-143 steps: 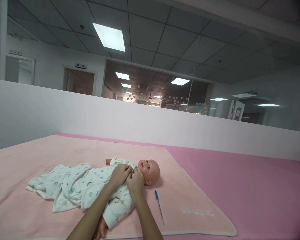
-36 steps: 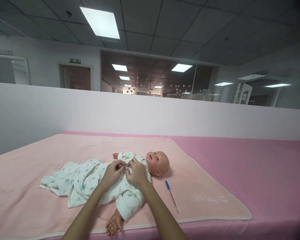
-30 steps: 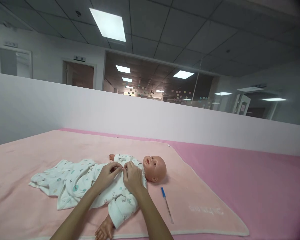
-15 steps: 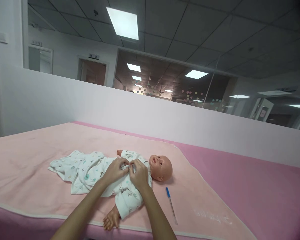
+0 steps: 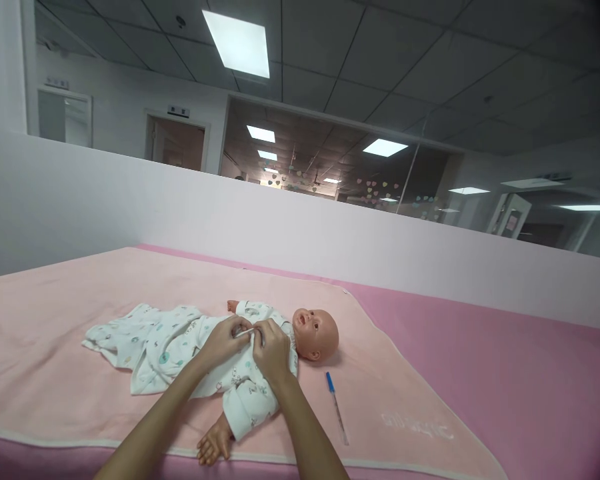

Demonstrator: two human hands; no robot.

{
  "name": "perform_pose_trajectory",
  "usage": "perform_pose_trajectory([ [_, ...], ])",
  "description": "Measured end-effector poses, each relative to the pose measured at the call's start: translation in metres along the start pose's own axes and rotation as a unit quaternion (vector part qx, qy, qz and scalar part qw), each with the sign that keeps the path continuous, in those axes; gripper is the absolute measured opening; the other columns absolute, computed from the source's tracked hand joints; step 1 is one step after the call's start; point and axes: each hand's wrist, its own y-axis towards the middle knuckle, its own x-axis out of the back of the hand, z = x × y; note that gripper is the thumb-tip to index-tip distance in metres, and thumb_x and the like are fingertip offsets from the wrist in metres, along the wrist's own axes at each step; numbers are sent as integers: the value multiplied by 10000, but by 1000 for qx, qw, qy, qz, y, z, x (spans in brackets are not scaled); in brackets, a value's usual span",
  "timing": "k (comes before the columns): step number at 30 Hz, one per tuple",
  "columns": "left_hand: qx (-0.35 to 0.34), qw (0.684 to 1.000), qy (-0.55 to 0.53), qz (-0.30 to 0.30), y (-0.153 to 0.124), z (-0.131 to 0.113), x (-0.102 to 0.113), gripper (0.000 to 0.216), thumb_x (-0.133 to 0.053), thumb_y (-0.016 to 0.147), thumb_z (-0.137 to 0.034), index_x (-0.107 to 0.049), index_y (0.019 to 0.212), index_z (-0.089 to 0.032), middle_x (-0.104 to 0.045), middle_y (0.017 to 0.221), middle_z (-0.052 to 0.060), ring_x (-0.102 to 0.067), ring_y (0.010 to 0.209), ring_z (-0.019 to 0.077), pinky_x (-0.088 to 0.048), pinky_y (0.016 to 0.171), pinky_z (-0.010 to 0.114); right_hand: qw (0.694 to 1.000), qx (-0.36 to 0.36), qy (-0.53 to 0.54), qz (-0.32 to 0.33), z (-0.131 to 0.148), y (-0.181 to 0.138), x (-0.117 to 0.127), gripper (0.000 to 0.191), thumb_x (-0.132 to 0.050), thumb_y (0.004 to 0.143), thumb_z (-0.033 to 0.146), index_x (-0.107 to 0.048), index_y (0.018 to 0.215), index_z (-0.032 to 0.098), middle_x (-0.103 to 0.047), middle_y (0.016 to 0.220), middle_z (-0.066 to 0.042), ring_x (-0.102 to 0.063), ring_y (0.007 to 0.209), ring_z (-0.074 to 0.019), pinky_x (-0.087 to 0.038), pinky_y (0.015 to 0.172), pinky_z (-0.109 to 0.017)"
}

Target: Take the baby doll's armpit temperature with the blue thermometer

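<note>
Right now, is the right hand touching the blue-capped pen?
Apart. The head view shows a bare strip of pink blanket between the right hand and the blue-capped pen.

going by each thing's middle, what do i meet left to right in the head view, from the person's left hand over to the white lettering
Left hand, right hand, doll's head, pen, white lettering.

Prob. training rm: doll [image 5: 316, 335], panel lt [image 5: 240, 43], door sign [image 5: 179, 111].
</note>
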Motion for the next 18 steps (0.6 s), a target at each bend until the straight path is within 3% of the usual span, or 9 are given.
perform_pose_trajectory([
  [18, 8, 1000, -13, -14, -2, -2, 2, 246, -512, 697, -400, -564, 755, -167, -520, 651, -4, -463, 592, 146, -366, 561, 243, 999, 17, -41, -7, 2, 0, -1, 158, -374, 820, 140, -525, 825, 187, -568, 751, -11, -522, 716, -123, -332, 624, -218],
])
